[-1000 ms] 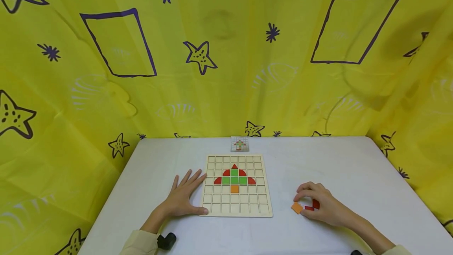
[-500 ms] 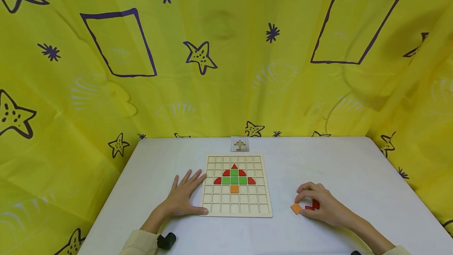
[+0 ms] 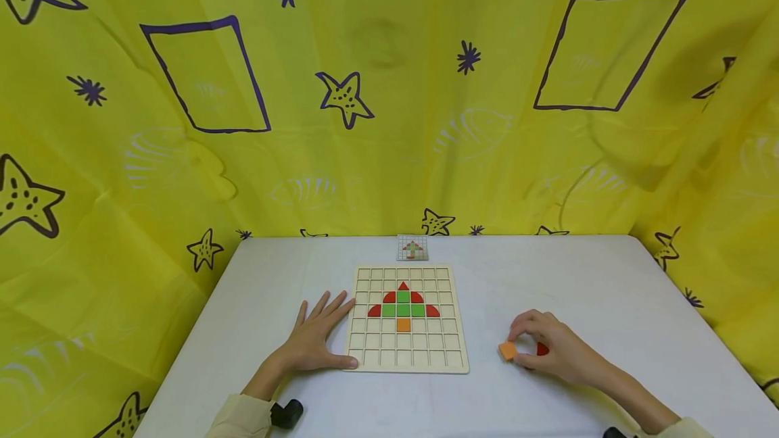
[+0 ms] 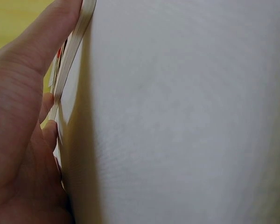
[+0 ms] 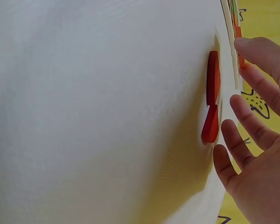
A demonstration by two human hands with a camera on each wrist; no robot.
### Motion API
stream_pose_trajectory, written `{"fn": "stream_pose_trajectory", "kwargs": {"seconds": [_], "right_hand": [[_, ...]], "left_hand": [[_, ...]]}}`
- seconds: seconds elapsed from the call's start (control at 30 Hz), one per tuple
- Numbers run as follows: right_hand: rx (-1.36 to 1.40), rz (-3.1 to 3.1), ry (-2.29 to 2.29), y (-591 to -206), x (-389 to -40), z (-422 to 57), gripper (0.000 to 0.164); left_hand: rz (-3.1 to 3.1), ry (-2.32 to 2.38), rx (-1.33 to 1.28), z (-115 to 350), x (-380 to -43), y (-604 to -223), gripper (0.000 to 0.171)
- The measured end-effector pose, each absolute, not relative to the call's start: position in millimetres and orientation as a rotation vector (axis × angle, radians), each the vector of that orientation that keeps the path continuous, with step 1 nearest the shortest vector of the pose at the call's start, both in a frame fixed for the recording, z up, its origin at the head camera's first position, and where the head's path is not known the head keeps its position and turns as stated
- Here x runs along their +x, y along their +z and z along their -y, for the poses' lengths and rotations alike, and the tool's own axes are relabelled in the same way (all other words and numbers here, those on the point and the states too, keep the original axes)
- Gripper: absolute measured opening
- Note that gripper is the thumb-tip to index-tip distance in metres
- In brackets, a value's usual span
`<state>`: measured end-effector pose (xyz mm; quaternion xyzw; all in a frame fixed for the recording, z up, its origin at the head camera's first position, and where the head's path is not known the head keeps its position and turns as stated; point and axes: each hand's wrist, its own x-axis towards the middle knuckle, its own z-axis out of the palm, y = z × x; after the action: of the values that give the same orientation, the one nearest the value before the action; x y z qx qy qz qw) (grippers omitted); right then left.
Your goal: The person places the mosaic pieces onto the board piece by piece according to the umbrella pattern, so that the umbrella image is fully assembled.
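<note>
A pale wooden grid board [image 3: 372, 359] lies mid-table with red, green and orange tiles set in a tree-like shape. My left hand [image 3: 313, 342] rests spread at its left side, thumb at the lower left corner and fingertips at the edge. To the right of the board, my right hand [image 3: 560, 350] pinches an orange square tile [image 3: 508, 351] between thumb and index finger. In the right wrist view that tile [image 5: 241, 53] is seen edge-on, raised off the table. Two red tiles [image 5: 213, 78] lie on the white surface below the palm, partly hidden by the hand in the head view.
A small printed card [image 3: 412, 247] with a matching tree-like pattern lies behind the board. The white table [image 3: 292, 259] backs onto a yellow patterned curtain [image 3: 389, 174]. A black wrist device [image 3: 287, 414] sits at the left sleeve.
My right hand has picked up the orange tile from the table, shifting it slightly up and left. The left hand and board have stayed put.
</note>
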<state>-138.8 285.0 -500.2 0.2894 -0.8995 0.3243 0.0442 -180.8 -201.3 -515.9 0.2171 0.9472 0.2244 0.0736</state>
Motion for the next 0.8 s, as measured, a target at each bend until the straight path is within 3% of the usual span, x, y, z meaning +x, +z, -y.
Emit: {"fn": "stream_pose_trajectory", "kwargs": {"seconds": [0.8], "right_hand": [[0.84,2.712,1.067,-492.2,-142.5,-279.6,0.029]], "left_hand": [[-2.867,0.715,0.674,199.9,-178.4,-515.2,0.114]]}}
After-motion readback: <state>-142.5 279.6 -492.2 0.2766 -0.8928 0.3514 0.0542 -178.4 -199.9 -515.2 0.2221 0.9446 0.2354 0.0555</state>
